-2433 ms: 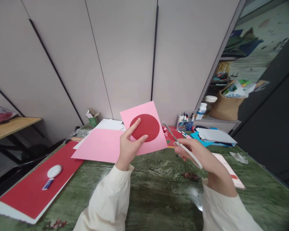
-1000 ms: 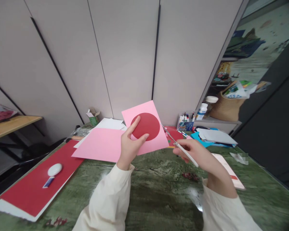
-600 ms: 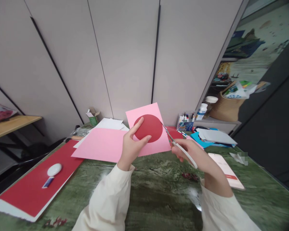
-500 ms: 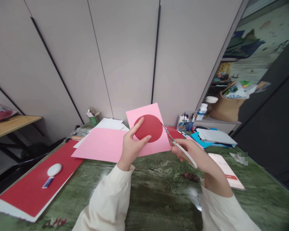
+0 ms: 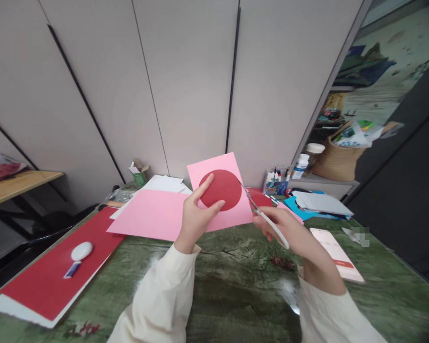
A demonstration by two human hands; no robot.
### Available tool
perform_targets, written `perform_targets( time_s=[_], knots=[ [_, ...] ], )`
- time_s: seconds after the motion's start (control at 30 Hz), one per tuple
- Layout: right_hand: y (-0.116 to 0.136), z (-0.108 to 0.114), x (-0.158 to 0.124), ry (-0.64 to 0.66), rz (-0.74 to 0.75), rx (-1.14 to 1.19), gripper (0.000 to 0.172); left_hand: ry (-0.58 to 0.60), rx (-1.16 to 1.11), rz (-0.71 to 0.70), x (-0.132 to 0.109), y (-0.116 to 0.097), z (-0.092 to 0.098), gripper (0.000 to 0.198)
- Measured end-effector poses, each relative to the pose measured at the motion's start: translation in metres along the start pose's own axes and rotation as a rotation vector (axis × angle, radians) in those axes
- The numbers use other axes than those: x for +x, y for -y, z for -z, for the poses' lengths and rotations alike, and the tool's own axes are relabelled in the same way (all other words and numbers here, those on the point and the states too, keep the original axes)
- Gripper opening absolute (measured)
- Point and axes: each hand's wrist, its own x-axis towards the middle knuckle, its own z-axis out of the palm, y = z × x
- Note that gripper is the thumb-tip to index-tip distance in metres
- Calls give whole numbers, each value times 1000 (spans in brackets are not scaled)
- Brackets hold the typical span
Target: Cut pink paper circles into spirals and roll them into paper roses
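A square of pink paper (image 5: pixel 227 161) is held up above the table, with a round red paper disc (image 5: pixel 226 189) lying against its face. My left hand (image 5: pixel 194 220) grips both, the thumb and index finger on the red disc and the other fingers hidden behind. In my right hand (image 5: pixel 280 220) is a pair of scissors (image 5: pixel 277 232) with white handles. Their blades point up and left, at the right edge of the red disc, across the pink paper. Whether the paper lies between the blades is hard to make out.
A larger pink sheet (image 5: pixel 146 216) and white papers lie behind my left hand. At left, a red sheet (image 5: pixel 103 228) carries a white oval object (image 5: pixel 82 251). A phone (image 5: pixel 334 257) lies at right, near a pen box (image 5: pixel 277 183) and stacked papers (image 5: pixel 321 202).
The scissor handle loop in my right hand has shifted slightly inward to the left. Both hands and the paper stay nearly in place; the view has drifted a little.
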Motion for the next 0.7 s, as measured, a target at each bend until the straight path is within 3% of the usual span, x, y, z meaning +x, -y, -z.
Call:
perform_targets(
  time_s=[0.7],
  knots=[
    [-9, -9, 6, -42, -53, 100, 40, -85, 52, 35, -6, -3, -10, 61]
  ],
)
